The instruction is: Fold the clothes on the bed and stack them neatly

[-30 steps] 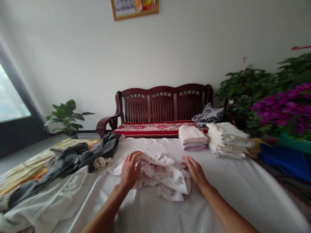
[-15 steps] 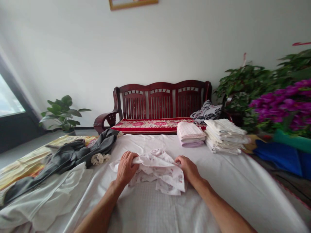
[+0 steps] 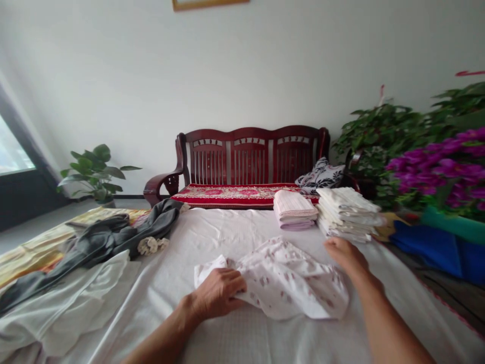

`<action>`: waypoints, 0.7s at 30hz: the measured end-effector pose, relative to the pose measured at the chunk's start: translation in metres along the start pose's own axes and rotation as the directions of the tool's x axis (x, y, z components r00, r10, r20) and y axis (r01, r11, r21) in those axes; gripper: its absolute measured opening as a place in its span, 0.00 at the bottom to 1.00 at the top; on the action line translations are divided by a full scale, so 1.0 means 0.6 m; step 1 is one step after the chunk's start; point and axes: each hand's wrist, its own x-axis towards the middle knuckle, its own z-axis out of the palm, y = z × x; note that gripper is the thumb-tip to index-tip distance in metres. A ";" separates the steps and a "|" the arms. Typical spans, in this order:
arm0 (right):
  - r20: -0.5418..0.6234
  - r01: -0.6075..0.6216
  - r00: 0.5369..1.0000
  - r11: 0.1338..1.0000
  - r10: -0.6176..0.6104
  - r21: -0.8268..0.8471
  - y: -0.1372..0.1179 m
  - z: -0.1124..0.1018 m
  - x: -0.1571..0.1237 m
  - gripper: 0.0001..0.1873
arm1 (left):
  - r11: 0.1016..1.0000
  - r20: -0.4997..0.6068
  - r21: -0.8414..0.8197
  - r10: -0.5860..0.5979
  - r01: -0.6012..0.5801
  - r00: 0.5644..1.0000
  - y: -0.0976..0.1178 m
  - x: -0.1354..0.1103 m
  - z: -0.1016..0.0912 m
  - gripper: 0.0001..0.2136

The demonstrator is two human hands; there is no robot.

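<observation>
A crumpled white garment with a small dark reddish print [image 3: 288, 283] is spread across the white sheet in front of me. My left hand [image 3: 223, 290] is closed on the garment's left part, its fingers wrapped over a fold. Beside the right end of the cloth is my right hand [image 3: 346, 258], slightly raised, with its fingers curled. Whether those fingers pinch any of the cloth is hidden. Beyond the right hand stand a stack of folded white cloths [image 3: 346, 212] and a smaller pile of folded pink and lilac cloths [image 3: 295, 210].
At the left lie a rumpled dark grey garment [image 3: 109, 242], a sheer white garment [image 3: 68, 308] and a cream scrunchie [image 3: 151, 245]. A dark red wooden bench [image 3: 248, 162] is behind the sheet. Purple flowers [image 3: 443, 164] and blue fabric [image 3: 435, 250] are at the right.
The printed garment has moved right and nearer and is more spread out. My left hand has come right and nearer with it. My right hand has swung further right.
</observation>
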 end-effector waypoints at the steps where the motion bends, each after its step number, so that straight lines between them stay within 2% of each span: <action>1: 0.059 -0.028 0.998 0.999 0.029 -0.023 -0.010 0.003 -0.002 0.14 | 1.000 0.003 0.002 -0.004 0.004 1.000 0.003 0.001 0.000 0.07; 2: 0.108 -0.037 0.993 0.999 0.040 -0.034 -0.024 0.006 -0.005 0.15 | 1.000 0.003 0.006 -0.010 0.010 1.000 0.004 0.001 -0.001 0.07; 7: 0.180 0.213 0.962 0.977 -0.205 -0.026 -0.115 0.032 -0.038 0.18 | 1.000 0.023 -0.019 -0.007 0.008 1.000 0.008 -0.004 -0.013 0.09; 11: 0.213 0.350 0.928 0.913 -0.307 -0.211 -0.150 0.052 -0.067 0.18 | 0.990 0.026 -0.112 -0.078 0.080 0.997 0.012 -0.012 -0.023 0.10; 15: 0.231 0.352 0.926 0.904 -0.298 -0.244 -0.162 0.061 -0.081 0.15 | 0.993 0.057 -0.094 -0.067 0.073 0.996 0.018 -0.017 -0.027 0.10; 19: 0.226 0.329 0.931 0.929 -0.288 -0.171 -0.168 0.062 -0.081 0.09 | 0.999 0.095 -0.033 -0.020 0.024 0.995 0.023 -0.017 -0.030 0.09; 21: 0.214 0.266 0.947 0.958 -0.239 -0.110 -0.165 0.057 -0.073 0.08 | 0.999 0.088 -0.017 -0.028 0.030 0.996 0.024 -0.017 -0.035 0.09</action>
